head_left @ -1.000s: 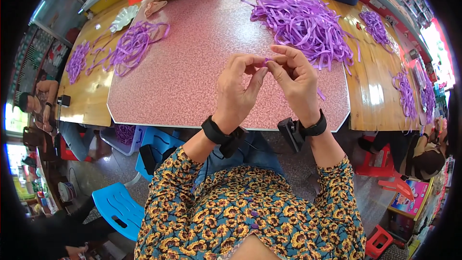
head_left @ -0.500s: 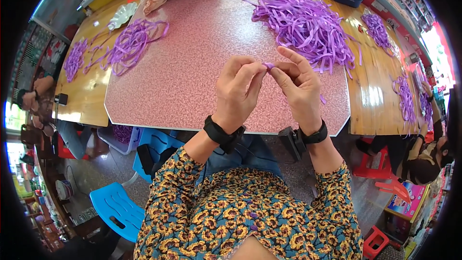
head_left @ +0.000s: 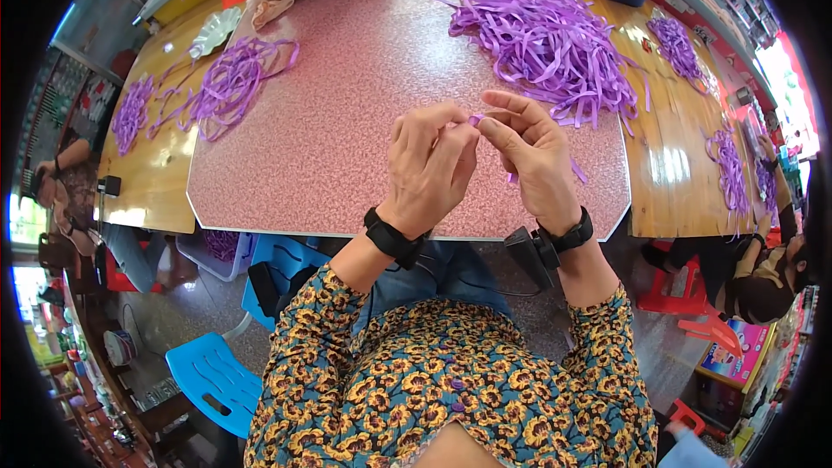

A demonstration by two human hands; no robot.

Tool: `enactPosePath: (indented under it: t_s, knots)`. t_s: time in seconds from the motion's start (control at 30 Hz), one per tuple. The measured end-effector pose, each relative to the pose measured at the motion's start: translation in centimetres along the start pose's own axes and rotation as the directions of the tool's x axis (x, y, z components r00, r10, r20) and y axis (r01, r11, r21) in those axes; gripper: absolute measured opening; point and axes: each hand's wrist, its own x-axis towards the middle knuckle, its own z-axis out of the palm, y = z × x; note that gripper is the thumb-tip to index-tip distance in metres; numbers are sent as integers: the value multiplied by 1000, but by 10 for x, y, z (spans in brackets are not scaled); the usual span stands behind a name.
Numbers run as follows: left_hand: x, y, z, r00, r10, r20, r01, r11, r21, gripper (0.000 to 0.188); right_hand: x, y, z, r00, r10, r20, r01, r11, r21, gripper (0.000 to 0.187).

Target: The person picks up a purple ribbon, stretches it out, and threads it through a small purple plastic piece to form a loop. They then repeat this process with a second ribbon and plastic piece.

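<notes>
1. The left hand [head_left: 429, 160] and right hand [head_left: 532, 149], close together, both pinch a small purple ribbon [head_left: 475, 120].
2. It is held above the pink worktop [head_left: 342, 139].
3. Beyond the right hand lies a large ribbon heap [head_left: 550, 52]; a looser bundle [head_left: 227, 87] lies across the worktop's left edge.

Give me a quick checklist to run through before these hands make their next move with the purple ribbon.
1. Held ribbon between left hand and right hand: ok, at the fingertips.
2. Any knot or fold in it: cannot tell, fingers cover most of it.
3. Hands above the pink tabletop: ok.
4. Large ribbon pile untangled: not ok, it lies jumbled.
5. Black wristbands on both wrists: ok.
</notes>
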Motion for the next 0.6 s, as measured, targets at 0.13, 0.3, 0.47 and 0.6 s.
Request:
enactPosePath:
  t_s: [0.13,0.3,0.47,0.6]
  knots:
    - [1,-4,-2,989,135,56,-137,989,48,23,4,3,-8,973,221,66,-229,958,173,31]
    - [2,-10,1,971,223,83,-221,975,-30,21,4,9,-13,943,314,111,-333,876,348,27]
    - [1,-8,-1,975,188,122,-188,982,-16,28,0,7,-10,971,231,54,-237,955,180,24]
    - [1,-5,0,989,58,135,-47,996,-81,23,0,8,-8,999,53,3,-53,996,73,22]
